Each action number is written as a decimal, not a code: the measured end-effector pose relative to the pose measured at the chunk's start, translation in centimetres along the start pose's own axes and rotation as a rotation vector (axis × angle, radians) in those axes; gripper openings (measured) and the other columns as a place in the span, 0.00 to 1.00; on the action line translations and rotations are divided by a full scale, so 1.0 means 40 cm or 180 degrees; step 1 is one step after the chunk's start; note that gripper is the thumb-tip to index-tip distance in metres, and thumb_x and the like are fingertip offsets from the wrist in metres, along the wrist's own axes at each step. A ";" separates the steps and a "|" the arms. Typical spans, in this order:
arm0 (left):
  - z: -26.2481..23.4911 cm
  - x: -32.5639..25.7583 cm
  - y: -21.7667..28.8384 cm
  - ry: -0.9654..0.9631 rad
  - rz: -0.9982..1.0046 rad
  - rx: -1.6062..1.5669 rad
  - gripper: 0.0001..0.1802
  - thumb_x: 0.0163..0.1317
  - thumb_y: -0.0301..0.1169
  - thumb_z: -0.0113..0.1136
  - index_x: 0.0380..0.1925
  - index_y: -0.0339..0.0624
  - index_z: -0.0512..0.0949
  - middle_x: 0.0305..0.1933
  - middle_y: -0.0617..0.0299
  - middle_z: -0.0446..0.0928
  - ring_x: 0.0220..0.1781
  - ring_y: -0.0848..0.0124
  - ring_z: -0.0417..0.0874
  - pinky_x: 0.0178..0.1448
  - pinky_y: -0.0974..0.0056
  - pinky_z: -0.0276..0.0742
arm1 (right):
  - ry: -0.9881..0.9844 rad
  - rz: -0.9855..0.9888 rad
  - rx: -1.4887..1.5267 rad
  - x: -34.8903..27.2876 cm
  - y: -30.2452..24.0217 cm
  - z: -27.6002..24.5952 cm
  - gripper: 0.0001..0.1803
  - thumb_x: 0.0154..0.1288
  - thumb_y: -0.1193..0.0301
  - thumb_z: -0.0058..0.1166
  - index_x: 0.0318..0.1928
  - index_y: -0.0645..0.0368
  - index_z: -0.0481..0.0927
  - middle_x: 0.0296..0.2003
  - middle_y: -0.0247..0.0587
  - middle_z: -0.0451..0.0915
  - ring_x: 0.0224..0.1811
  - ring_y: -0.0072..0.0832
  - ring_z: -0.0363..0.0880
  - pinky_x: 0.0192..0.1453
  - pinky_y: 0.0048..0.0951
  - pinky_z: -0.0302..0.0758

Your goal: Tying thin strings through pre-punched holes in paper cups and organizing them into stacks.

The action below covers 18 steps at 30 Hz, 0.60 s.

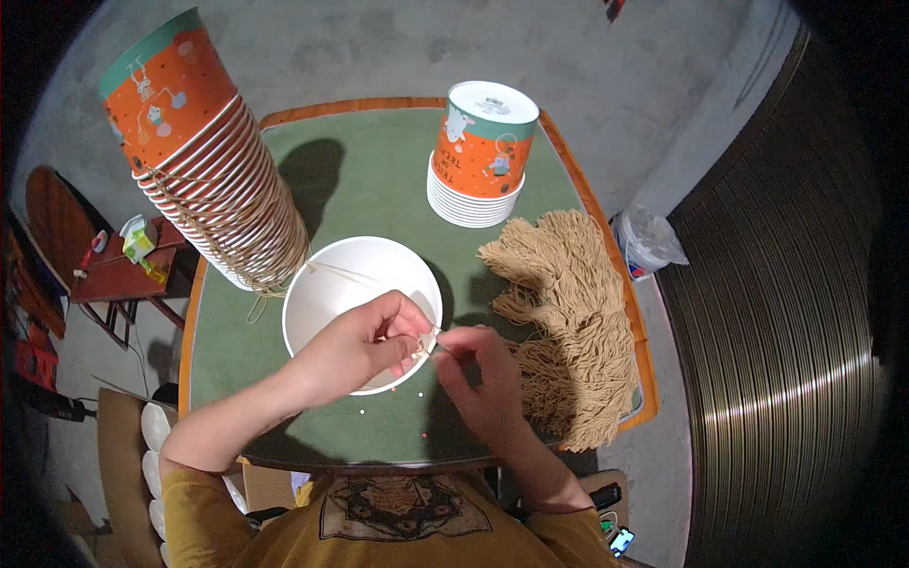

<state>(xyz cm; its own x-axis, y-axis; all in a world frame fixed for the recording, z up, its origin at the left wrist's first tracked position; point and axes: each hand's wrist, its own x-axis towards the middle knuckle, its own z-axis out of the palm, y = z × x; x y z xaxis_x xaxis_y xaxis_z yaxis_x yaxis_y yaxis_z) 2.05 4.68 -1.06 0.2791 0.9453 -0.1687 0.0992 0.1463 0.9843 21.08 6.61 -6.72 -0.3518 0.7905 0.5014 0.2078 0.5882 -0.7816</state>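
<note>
My left hand point(365, 346) grips the near rim of an open white paper cup point(350, 275) standing on the green table top point(379, 180). My right hand point(478, 374) pinches a thin tan string point(437, 331) right at that rim, fingertips touching the left hand's. A second strand of string point(336, 273) runs across the cup's mouth toward the tall tilted stack of orange paper cups point(204, 161) at the left, which has string handles hanging from it. A pile of tan string pieces point(568, 312) lies just right of my right hand.
A short stack of upside-down orange cups point(481, 151) stands at the back of the table. A small wooden side table point(118, 265) sits to the left, a bucket point(649, 241) to the right, phones on the floor point(615, 530). Tiny beads point(365, 412) lie near the table's front edge.
</note>
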 end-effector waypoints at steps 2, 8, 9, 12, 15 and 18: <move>0.016 -0.014 0.001 0.0184 0.0233 0.0474 0.06 0.66 0.24 0.51 0.42 0.38 0.72 0.35 0.63 0.74 0.35 0.75 0.76 0.40 0.68 0.74 | 0.0010 0.0013 0.0011 0.006 -0.008 -0.003 0.11 0.59 0.73 0.59 0.42 0.56 0.76 0.30 0.37 0.74 0.31 0.30 0.74 0.36 0.31 0.71; 0.038 -0.026 0.018 0.0617 0.1529 0.2047 0.06 0.67 0.25 0.52 0.41 0.38 0.71 0.38 0.54 0.73 0.39 0.56 0.79 0.41 0.59 0.75 | -0.0082 -0.0238 -0.0338 0.024 -0.014 0.005 0.10 0.58 0.73 0.61 0.39 0.56 0.75 0.28 0.36 0.73 0.29 0.29 0.73 0.34 0.30 0.71; 0.038 -0.025 0.019 0.0613 0.1527 0.2048 0.06 0.67 0.25 0.52 0.41 0.38 0.71 0.38 0.54 0.73 0.39 0.56 0.79 0.41 0.59 0.75 | 0.0018 -0.0420 -0.0453 0.025 -0.009 0.009 0.11 0.57 0.72 0.61 0.39 0.55 0.74 0.28 0.36 0.73 0.29 0.33 0.73 0.33 0.34 0.71; 0.036 -0.024 0.024 0.0564 0.1283 0.1924 0.06 0.66 0.25 0.52 0.42 0.38 0.71 0.39 0.53 0.72 0.40 0.56 0.79 0.41 0.59 0.75 | 0.0083 -0.0382 -0.0498 0.026 -0.010 0.012 0.10 0.57 0.72 0.61 0.37 0.55 0.73 0.27 0.37 0.72 0.28 0.34 0.73 0.32 0.34 0.71; 0.032 -0.024 0.023 0.0538 0.1313 0.1981 0.07 0.66 0.25 0.52 0.43 0.38 0.71 0.39 0.53 0.72 0.41 0.56 0.79 0.42 0.58 0.75 | 0.0152 -0.0313 -0.0433 0.028 -0.014 0.014 0.09 0.55 0.76 0.62 0.34 0.56 0.75 0.27 0.34 0.73 0.26 0.27 0.72 0.30 0.26 0.69; 0.029 -0.024 0.023 0.0468 0.1262 0.1928 0.09 0.65 0.25 0.53 0.45 0.39 0.71 0.39 0.53 0.72 0.41 0.56 0.78 0.43 0.58 0.74 | 0.0091 -0.0341 -0.0520 0.028 -0.013 0.012 0.10 0.55 0.74 0.61 0.35 0.55 0.72 0.27 0.37 0.72 0.27 0.34 0.74 0.32 0.34 0.72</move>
<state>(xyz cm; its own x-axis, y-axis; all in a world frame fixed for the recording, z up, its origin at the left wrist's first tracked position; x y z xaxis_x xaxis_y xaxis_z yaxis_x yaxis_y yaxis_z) 2.96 3.57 -0.06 0.2769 0.9293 0.2443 0.5392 -0.3607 0.7610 20.16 7.11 -5.94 -0.3541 0.7251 0.5906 0.3169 0.6872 -0.6537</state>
